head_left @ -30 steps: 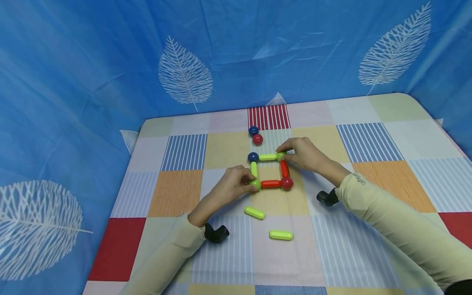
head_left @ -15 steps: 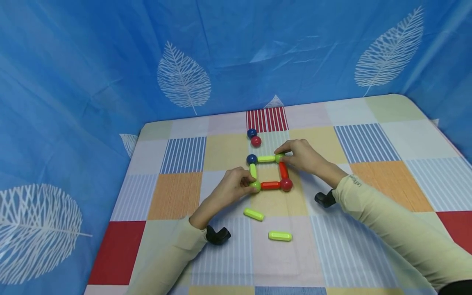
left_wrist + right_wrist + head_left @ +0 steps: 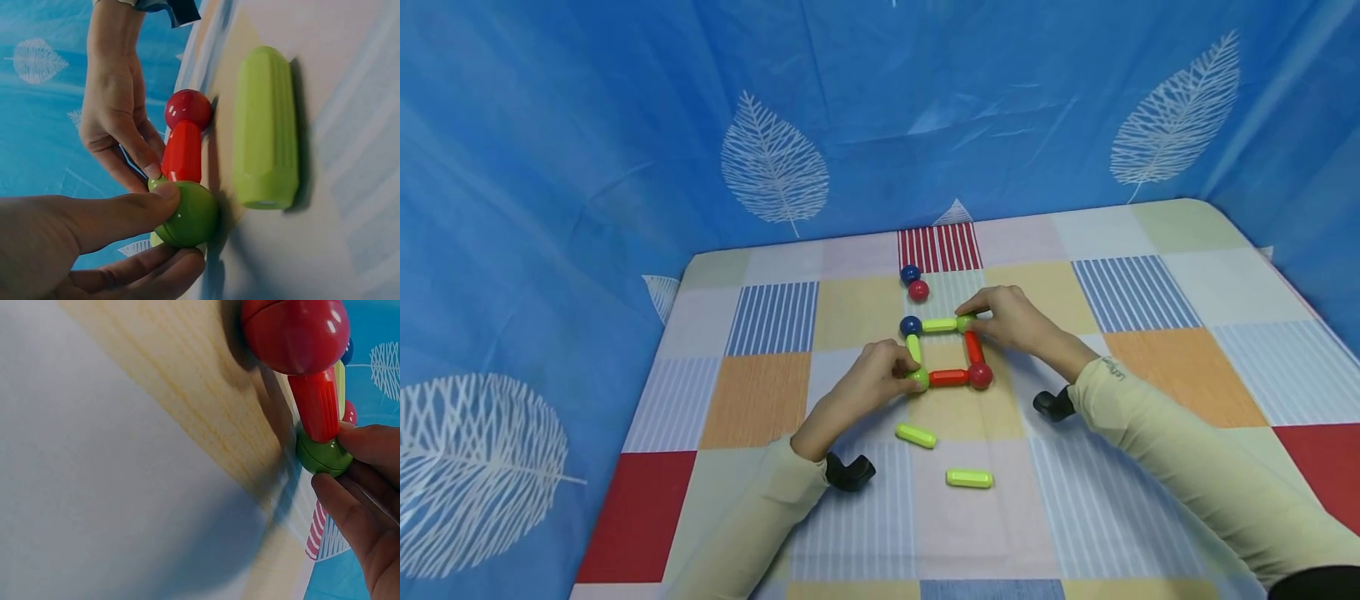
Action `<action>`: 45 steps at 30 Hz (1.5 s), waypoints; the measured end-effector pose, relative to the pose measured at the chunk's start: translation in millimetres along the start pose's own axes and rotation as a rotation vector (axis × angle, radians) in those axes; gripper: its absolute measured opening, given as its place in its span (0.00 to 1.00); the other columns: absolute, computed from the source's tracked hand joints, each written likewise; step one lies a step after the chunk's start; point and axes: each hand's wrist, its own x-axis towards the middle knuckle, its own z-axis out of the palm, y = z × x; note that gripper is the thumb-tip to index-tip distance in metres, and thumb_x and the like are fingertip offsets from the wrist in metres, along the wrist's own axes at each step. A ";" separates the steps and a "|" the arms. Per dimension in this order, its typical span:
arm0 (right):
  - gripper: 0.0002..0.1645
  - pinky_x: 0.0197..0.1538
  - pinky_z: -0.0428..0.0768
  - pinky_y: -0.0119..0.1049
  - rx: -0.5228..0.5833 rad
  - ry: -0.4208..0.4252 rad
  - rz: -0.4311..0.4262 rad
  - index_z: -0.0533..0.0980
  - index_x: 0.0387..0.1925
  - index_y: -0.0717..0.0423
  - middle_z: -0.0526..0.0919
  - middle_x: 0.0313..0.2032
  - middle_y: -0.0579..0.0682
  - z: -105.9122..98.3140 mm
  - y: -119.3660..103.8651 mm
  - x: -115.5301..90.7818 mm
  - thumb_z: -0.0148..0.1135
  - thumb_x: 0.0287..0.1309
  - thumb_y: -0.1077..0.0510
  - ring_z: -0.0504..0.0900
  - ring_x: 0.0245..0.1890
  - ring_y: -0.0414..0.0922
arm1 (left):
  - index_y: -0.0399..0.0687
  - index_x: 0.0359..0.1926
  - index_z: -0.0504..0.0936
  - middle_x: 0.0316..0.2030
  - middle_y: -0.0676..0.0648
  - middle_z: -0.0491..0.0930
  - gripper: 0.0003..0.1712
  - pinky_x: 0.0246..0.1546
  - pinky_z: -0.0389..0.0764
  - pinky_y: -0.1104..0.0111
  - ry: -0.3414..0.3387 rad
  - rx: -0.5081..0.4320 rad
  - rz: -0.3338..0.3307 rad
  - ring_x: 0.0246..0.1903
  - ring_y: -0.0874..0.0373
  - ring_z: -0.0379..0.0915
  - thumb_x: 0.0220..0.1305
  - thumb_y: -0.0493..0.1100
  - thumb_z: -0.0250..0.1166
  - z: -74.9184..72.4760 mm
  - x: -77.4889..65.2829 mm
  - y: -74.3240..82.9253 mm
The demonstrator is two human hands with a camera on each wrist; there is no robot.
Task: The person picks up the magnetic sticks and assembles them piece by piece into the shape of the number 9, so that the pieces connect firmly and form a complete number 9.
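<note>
A square frame of rods and balls lies on the cloth. Its corners are a blue ball (image 3: 911,326), a red ball (image 3: 980,376) and two green balls; two yellow-green rods and two red rods join them. My left hand (image 3: 874,379) pinches the near-left green ball (image 3: 190,215) between thumb and fingers. With thumb and fingertips, my right hand (image 3: 1011,318) pinches the far-right green ball (image 3: 323,453). A red rod (image 3: 948,378) runs from the left hand's ball to the red corner ball, and another red rod (image 3: 315,406) runs from there to the right hand's ball.
Two loose yellow-green rods, one angled (image 3: 916,435) and one level (image 3: 969,478), lie nearer than the frame. Behind the frame sit a loose blue ball (image 3: 910,274) and a loose red ball (image 3: 918,291). A blue leaf-print curtain (image 3: 970,108) hangs behind the patchwork-covered table (image 3: 865,542).
The head view has shifted slightly. Both hands keep hold of the same green balls, and the square frame shows no clear change.
</note>
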 end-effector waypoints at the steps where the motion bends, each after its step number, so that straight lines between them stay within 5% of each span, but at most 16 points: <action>1: 0.14 0.59 0.74 0.53 0.005 -0.001 0.001 0.84 0.48 0.61 0.85 0.48 0.58 1.0 0.3 0.2 0.65 0.59 0.66 0.79 0.54 0.56 | 0.34 0.40 0.87 0.32 0.45 0.79 0.11 0.31 0.76 0.74 -0.005 0.002 -0.005 0.31 0.59 0.73 0.54 0.32 0.74 -0.1 0.1 -0.1; 12: 0.15 0.62 0.71 0.54 0.028 0.002 0.019 0.83 0.49 0.60 0.84 0.50 0.58 4.1 3.1 -4.8 0.64 0.61 0.66 0.77 0.57 0.57 | 0.35 0.38 0.87 0.31 0.45 0.83 0.11 0.30 0.77 0.74 -0.038 0.011 -0.015 0.30 0.60 0.75 0.53 0.34 0.76 -0.5 4.1 -0.3; 16: 0.17 0.62 0.71 0.54 0.007 0.047 -0.045 0.81 0.52 0.61 0.82 0.53 0.58 6.2 -0.3 -11.7 0.64 0.61 0.65 0.76 0.58 0.56 | 0.35 0.38 0.87 0.31 0.46 0.83 0.11 0.30 0.77 0.74 -0.034 0.005 -0.023 0.30 0.60 0.75 0.52 0.34 0.76 -0.4 1.0 -1.5; 20: 0.18 0.59 0.74 0.54 -0.026 0.100 -0.140 0.80 0.53 0.61 0.81 0.53 0.57 10.4 -22.9 -41.2 0.65 0.60 0.64 0.77 0.57 0.55 | 0.34 0.38 0.87 0.31 0.45 0.82 0.12 0.30 0.77 0.74 -0.034 -0.005 -0.027 0.30 0.60 0.74 0.52 0.33 0.76 -1.1 -3.6 -2.4; 25: 0.16 0.49 0.81 0.45 -0.019 -0.083 -0.225 0.82 0.49 0.57 0.84 0.46 0.49 26.8 -59.0 -97.0 0.68 0.58 0.60 0.82 0.47 0.46 | 0.34 0.38 0.87 0.31 0.45 0.82 0.11 0.28 0.76 0.74 -0.020 -0.005 -0.019 0.29 0.59 0.75 0.51 0.32 0.76 -5.3 -4.8 -1.3; 30: 0.17 0.47 0.81 0.40 -0.072 -0.229 -0.228 0.82 0.48 0.53 0.82 0.44 0.41 49.3 -68.9 -130.8 0.71 0.56 0.54 0.80 0.44 0.37 | 0.34 0.39 0.87 0.32 0.44 0.81 0.11 0.28 0.76 0.73 -0.019 -0.015 -0.034 0.30 0.59 0.74 0.52 0.32 0.75 -8.0 -1.9 0.0; 45: 0.14 0.42 0.82 0.37 -0.112 -0.154 -0.206 0.84 0.41 0.50 0.81 0.38 0.38 66.3 -65.5 -144.8 0.75 0.50 0.61 0.80 0.41 0.37 | 0.34 0.40 0.87 0.32 0.45 0.80 0.12 0.29 0.76 0.74 -0.035 -0.024 -0.044 0.31 0.58 0.74 0.53 0.31 0.74 -4.6 4.8 1.7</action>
